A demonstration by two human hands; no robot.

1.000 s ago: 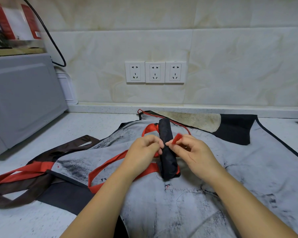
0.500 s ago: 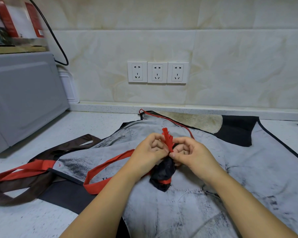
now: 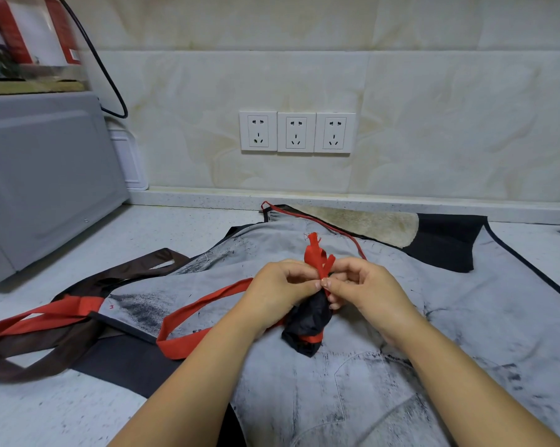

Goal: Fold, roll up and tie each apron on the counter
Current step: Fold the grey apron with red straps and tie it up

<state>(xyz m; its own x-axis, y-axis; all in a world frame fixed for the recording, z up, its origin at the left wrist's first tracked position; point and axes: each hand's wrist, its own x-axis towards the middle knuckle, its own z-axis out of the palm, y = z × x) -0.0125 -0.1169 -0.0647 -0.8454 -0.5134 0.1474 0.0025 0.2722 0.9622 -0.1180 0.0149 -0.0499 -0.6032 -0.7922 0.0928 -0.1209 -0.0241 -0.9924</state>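
Left hand (image 3: 281,285): fingers curled in, thumb and forefinger pinching the red tie (image 3: 317,253). Right hand (image 3: 362,285): same, thumb and forefinger pinched on the tie, other fingers curled under. The two thumb tips meet at one spot, and the frayed tie ends stick up above it.

The rolled black apron (image 3: 307,321) hangs right under that pinch, partly hidden behind both hands. Its long axis runs from the fingers down and toward the person, and its lower end is near the grey apron (image 3: 433,317) spread beneath; contact can't be told. One red band wraps the roll near its lower end.

Key relation: the roll sits directly below the pinch, both hands equally near. The slack red loop (image 3: 201,314) trails left across the grey apron, so the left hand is nearer it. Judged step: knotting the tie; tightening likely means pulling the ends apart sideways, across the roll's axis.

Further out: the grey apron lies flat on the counter (image 3: 175,230), not yet folded. A brown apron strap (image 3: 46,350) lies at left and a beige cloth (image 3: 369,224) behind. Microwave (image 3: 46,175) far left, wall sockets (image 3: 296,132) above.
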